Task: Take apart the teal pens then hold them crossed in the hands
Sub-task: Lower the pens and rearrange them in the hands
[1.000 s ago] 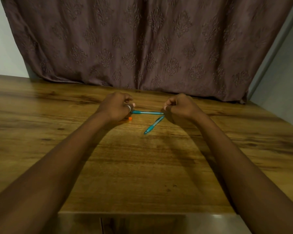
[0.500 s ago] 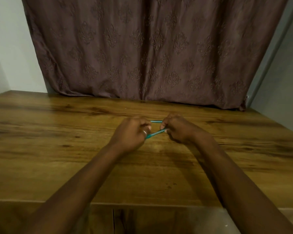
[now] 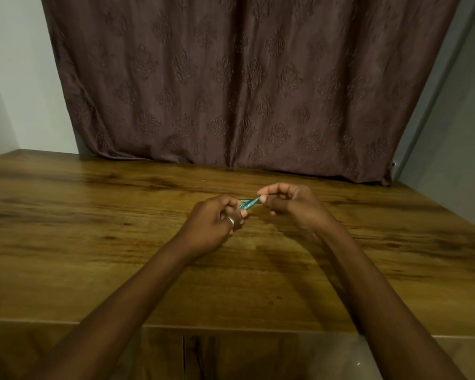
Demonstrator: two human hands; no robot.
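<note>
1. Head view, general. Two bare forearms reach forward from the lower corners of the frame and meet over the middle of a wooden table (image 3: pixel 93 242). Both hands are held just above the tabletop, close together but not touching each other.
2. Left hand (image 3: pixel 213 222). Its fingers are curled inward and clasp the lower-left end of the teal pens (image 3: pixel 248 204). A silver ring (image 3: pixel 231 221) sits on one finger. How much of the pens lies inside the fist cannot be told.
3. Right hand (image 3: pixel 292 205). The thumb and forefinger pinch the upper-right end of the pens, and the remaining fingers are bent loosely beneath.
4. Teal pens. Only a short stretch shows, in the gap between the two hands, slanting from lower left up to upper right. A second thin teal line lies just behind it and runs more level (whether the two pieces cross or merely lie side by side cannot be told). They are clear of the table surface.
5. Surroundings. A brown-mauve curtain (image 3: pixel 244 91) with an embossed floral pattern hangs behind the table's far edge, with a pale wall (image 3: pixel 17 78) at its left. Below the near table edge a wooden cabinet front (image 3: pixel 258 357) is visible.
</note>
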